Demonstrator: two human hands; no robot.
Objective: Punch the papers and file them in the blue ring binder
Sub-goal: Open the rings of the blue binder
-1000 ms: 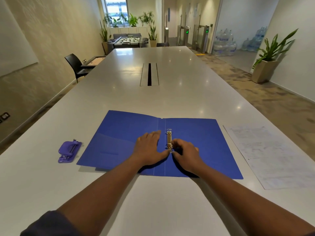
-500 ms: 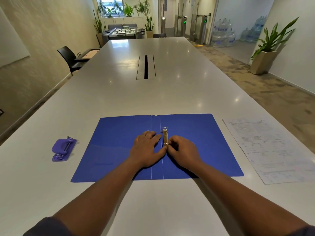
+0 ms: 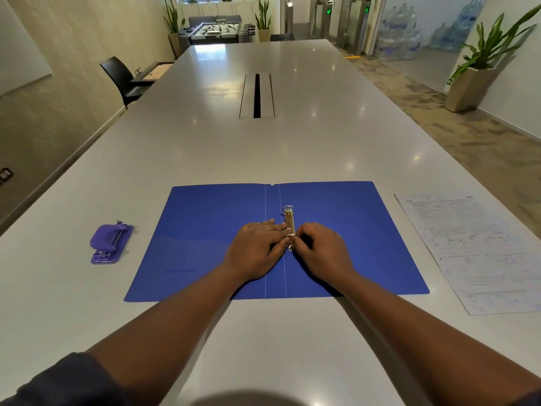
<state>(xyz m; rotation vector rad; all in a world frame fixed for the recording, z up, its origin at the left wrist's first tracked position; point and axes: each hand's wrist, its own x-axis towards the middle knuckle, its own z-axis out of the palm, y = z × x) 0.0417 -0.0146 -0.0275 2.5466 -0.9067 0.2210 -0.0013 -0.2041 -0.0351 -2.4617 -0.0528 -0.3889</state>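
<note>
The blue ring binder (image 3: 351,230) lies open and flat on the white table (image 3: 263,148). Its metal ring mechanism (image 3: 289,222) sits just right of the spine, with the far ring visible. My left hand (image 3: 257,247) rests on the left cover, thumb and fingertips pinching the near ring. My right hand (image 3: 319,247) pinches the same near ring from the right. A stack of printed papers (image 3: 480,253) lies to the right of the binder. A purple hole punch (image 3: 109,243) sits to the left of it.
A cable slot (image 3: 257,96) runs down the table's middle. A black chair (image 3: 121,79) stands at the left edge. Potted plants, water bottles and a foosball table stand beyond the table. A dark blur covers the bottom edge.
The binder's left cover has flattened onto the table. The camera tilted down. Both hands stay at the near ring.
</note>
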